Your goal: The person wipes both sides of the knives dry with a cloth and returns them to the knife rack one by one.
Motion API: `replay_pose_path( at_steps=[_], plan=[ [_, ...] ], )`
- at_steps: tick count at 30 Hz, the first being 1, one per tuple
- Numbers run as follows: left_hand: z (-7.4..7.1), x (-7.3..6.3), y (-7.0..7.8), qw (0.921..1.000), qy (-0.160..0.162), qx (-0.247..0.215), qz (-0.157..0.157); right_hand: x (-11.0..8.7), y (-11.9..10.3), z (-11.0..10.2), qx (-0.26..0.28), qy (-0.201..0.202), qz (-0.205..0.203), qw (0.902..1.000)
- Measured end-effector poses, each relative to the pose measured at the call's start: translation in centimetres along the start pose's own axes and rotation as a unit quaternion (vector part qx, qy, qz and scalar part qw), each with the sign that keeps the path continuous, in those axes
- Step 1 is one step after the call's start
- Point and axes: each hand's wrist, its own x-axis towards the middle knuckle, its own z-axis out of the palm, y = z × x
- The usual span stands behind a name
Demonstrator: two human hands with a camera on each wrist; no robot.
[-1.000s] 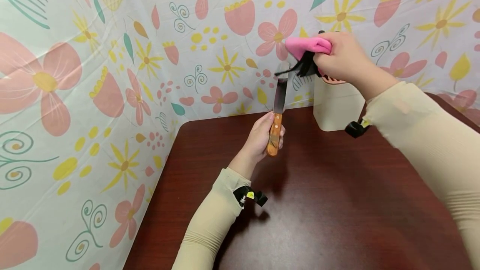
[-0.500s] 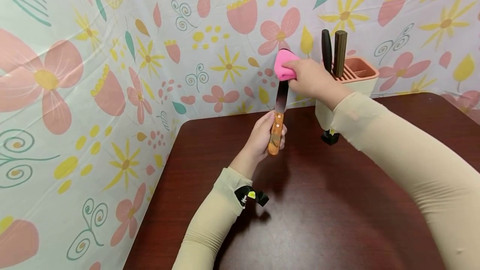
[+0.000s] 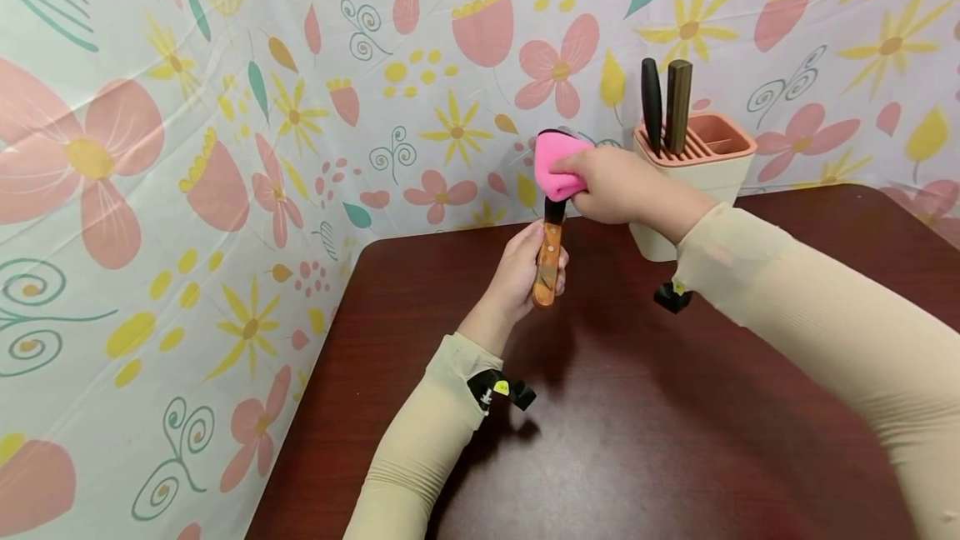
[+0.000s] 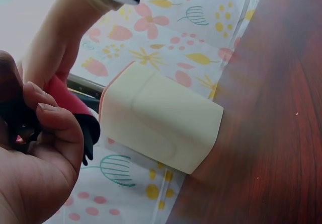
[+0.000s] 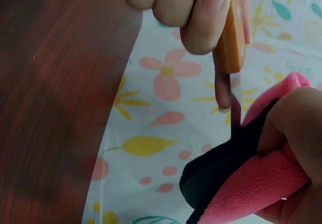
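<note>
In the head view my left hand [image 3: 516,277] grips a knife [image 3: 549,269] by its riveted wooden handle, its blade pointing up. My right hand [image 3: 613,183] pinches a folded cloth [image 3: 558,163], pink on one side and black on the other, around the blade. Only a short stretch of blade shows between cloth and handle; the rest is hidden. From the right wrist view, the cloth [image 5: 251,189] is folded over both sides of the blade, close below the handle [image 5: 233,38]. In the left wrist view, curled fingers of the left hand [image 4: 40,168] hide most of the knife.
A cream knife holder [image 3: 693,182] with an orange slotted top stands at the back of the dark wooden table [image 3: 637,407], just behind the right hand. A black handle [image 3: 651,107] and a brown handle [image 3: 678,107] rise from it. Flowered sheeting [image 3: 247,190] covers the walls.
My right hand came left from in front of the holder, brought the cloth onto the blade, and slid it down toward the handle. The left hand stays nearly still with the knife.
</note>
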Motion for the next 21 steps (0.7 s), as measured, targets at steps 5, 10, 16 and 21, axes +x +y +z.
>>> replay_pose_path(
  at_steps=[5,10,16,21],
  plan=[
    [0.1,0.0,0.0,1.0,0.001,-0.001,0.003,-1.4,-0.7,-0.4,-0.003,0.007,-0.033,0.9994],
    [0.2,-0.1,0.0,0.9999,0.007,-0.003,0.012,-2.6,-1.7,-0.4,-0.001,0.014,-0.062,0.998],
    [0.3,0.1,0.1,0.9992,0.032,-0.011,0.019,-4.3,-3.3,0.5,0.005,0.021,-0.09,0.9957],
    [0.3,0.1,0.3,0.9976,0.06,-0.022,0.026,-5.5,-4.4,1.8,-0.011,0.046,-0.107,0.9931]
  ],
)
